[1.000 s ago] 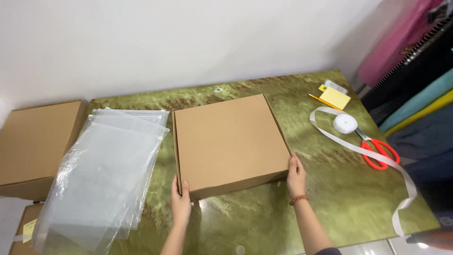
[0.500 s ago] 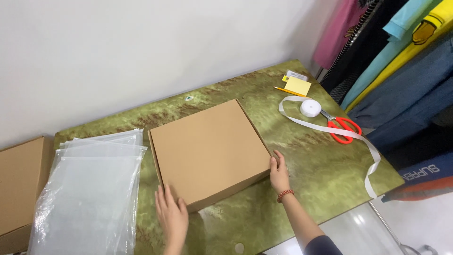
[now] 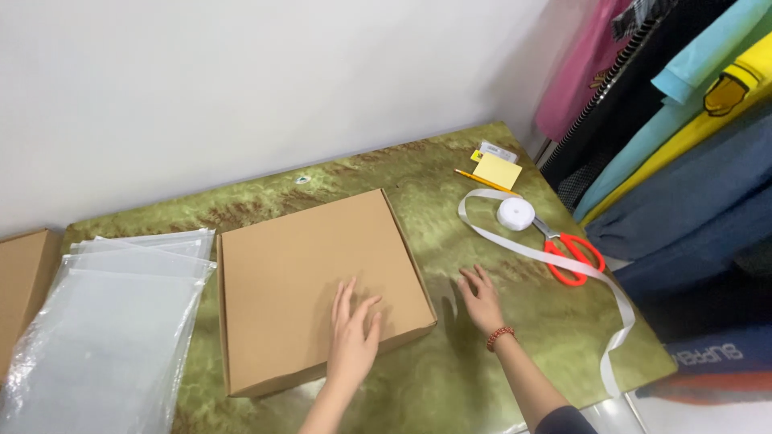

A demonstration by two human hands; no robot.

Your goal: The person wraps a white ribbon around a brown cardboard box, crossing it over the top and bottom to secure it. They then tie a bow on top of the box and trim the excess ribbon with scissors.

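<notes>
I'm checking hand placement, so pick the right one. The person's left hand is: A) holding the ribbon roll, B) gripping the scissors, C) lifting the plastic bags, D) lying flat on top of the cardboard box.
D: the left hand lies palm down, fingers spread, on the lid of the cardboard box, while the scissors, ribbon roll and plastic bags lie untouched on the table.

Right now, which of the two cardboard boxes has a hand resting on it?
The flat box in the middle: the left hand lies on its lid. The other box, at the far left edge, is untouched.
</notes>
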